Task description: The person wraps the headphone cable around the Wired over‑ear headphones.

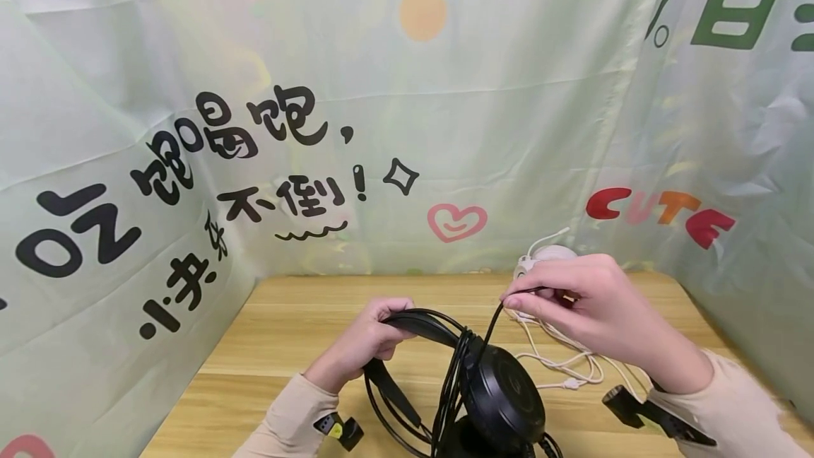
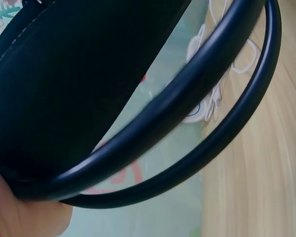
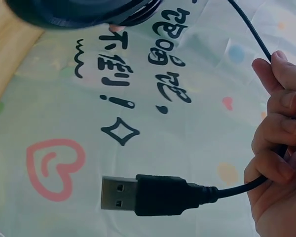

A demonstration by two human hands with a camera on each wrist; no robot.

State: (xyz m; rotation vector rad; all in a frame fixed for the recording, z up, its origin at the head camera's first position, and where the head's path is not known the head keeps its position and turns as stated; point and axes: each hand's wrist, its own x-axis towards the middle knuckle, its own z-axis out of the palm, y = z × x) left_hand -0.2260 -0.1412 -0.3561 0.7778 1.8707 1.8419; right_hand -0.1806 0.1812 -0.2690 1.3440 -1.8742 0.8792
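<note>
My left hand point(image 1: 375, 334) grips the headband of a black headset point(image 1: 509, 391), tilted above the wooden table. Its thin outer bars point(image 2: 163, 118) and padded band point(image 2: 84, 74) fill the left wrist view. Several turns of black cable point(image 1: 453, 380) are wound around the headset beside the ear cup. In my right hand point(image 1: 585, 302), thumb and forefinger pinch the cable, and the other fingers curl over it. A stretch of it runs from the pinch down to the headset. The cable's USB plug point(image 3: 160, 195) hangs free beyond the fingers in the right wrist view.
Behind my right hand, a white device point(image 1: 553, 254) with a tangled white cable point(image 1: 591, 366) lies on the wooden table point(image 1: 286, 316). Printed fabric point(image 1: 509, 126) encloses the table at the back and sides.
</note>
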